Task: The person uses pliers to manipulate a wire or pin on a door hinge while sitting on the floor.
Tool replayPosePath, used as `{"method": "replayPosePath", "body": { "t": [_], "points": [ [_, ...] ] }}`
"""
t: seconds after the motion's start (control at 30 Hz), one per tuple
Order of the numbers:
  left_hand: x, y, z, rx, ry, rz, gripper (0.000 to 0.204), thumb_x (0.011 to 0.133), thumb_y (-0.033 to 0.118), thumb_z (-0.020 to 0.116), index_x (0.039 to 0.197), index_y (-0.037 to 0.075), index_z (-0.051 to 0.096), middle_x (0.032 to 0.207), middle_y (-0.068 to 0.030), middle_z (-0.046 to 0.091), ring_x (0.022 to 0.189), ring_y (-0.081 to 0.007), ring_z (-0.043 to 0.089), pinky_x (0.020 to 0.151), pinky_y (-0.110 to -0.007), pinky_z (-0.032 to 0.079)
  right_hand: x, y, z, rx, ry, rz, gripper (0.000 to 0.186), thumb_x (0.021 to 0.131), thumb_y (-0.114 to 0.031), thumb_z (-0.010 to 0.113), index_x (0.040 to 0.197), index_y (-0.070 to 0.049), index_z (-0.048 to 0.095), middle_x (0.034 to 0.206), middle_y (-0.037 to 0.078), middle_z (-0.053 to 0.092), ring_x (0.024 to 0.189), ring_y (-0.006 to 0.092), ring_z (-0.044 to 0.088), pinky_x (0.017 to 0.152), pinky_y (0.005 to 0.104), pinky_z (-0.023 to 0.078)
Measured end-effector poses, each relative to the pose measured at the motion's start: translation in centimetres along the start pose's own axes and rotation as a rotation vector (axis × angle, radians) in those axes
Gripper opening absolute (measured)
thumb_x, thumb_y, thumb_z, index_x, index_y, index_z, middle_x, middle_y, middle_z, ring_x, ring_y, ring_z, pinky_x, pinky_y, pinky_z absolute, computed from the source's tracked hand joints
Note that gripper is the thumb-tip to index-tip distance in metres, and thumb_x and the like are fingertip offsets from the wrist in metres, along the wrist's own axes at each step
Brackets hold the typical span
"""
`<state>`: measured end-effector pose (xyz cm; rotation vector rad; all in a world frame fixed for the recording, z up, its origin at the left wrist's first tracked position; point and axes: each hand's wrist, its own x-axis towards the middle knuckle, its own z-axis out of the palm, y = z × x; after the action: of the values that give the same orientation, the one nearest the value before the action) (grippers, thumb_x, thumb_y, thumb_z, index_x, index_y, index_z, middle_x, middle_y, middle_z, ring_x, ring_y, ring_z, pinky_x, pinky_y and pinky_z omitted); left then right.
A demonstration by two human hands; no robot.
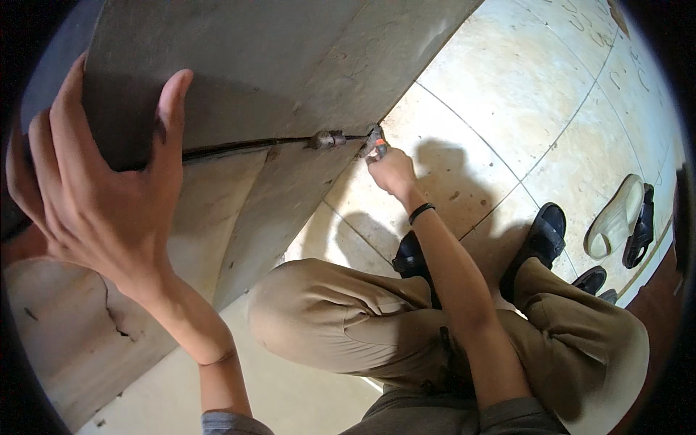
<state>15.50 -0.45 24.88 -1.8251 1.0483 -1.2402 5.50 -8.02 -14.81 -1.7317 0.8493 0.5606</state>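
Observation:
A grey panel (232, 65) like a door leaf fills the upper left, meeting a second, stained panel (283, 188) along a dark gap. My left hand (109, 174) clasps the upper panel's left edge, thumb against its face and the other fingers round the far side. A small rusty barrel hinge (328, 139) sits on the gap. At the panels' far right corner, my right hand (392, 172) is closed round a small tool (380, 148) with an orange part. Its tip meets the dark, crumbly corner; the fist hides the rest, so its kind cannot be told.
Pale tiles (500, 94) with dark specks cover the floor. My bent knee (290, 297) is close to the lower panel, and I wear a dark sandal (547, 232). A pale slipper (615, 217) and a black sandal (639, 228) lie at the right. A crack (110, 308) marks the lower panel.

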Motion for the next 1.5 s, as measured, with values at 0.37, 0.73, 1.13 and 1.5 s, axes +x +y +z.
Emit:
{"method": "replayPosePath", "body": {
  "t": [0.37,0.73,1.13,1.5],
  "points": [
    [-0.3,-0.9,0.9,-0.023,0.059,0.023,0.062,0.072,0.063,0.084,0.117,0.022,0.073,0.108,0.0031,0.074,0.099,-0.0207,0.072,0.084,-0.036,0.055,-0.6,0.9,-2.1,-0.059,0.098,-0.110,0.034,0.088,-0.029,0.070,0.105,0.000,0.072,0.103,0.025,0.072,0.096,0.0406,0.071,0.085,0.0461,0.057],
    [0.1,0.0,0.5,-0.036,0.044,-0.009,0.063,0.069,0.064,0.085,0.115,0.022,0.074,0.104,0.0035,0.074,0.099,-0.0206,0.071,0.089,-0.037,0.052,1.5,4.7,-0.8,1.972,-1.039,-0.046,0.023,0.100,-0.029,0.067,0.088,-0.015,0.054,0.072,-0.005,0.045,0.060,0.0081,0.044,0.053,0.0250,0.040],
    [0.4,-0.4,0.2,0.035,0.042,0.052,0.061,0.071,0.062,0.085,0.113,0.019,0.075,0.105,-0.0001,0.075,0.096,-0.0225,0.073,0.084,-0.036,0.054,-0.6,5.8,-4.8,1.280,-0.547,0.232,0.045,0.102,-0.023,0.056,0.137,0.003,0.046,0.126,0.023,0.061,0.111,0.0309,0.066,0.086,0.0527,0.059],
    [0.3,-0.5,0.1,0.028,0.039,0.057,0.066,0.070,0.066,0.085,0.113,0.017,0.076,0.105,-0.0069,0.077,0.091,-0.0247,0.076,0.075,-0.037,0.059,-0.7,1.0,-5.4,0.720,-0.651,0.191,0.052,0.094,-0.022,0.053,0.142,-0.006,0.040,0.129,0.013,0.060,0.100,0.0322,0.070,0.082,0.0640,0.058]
  ]
}}
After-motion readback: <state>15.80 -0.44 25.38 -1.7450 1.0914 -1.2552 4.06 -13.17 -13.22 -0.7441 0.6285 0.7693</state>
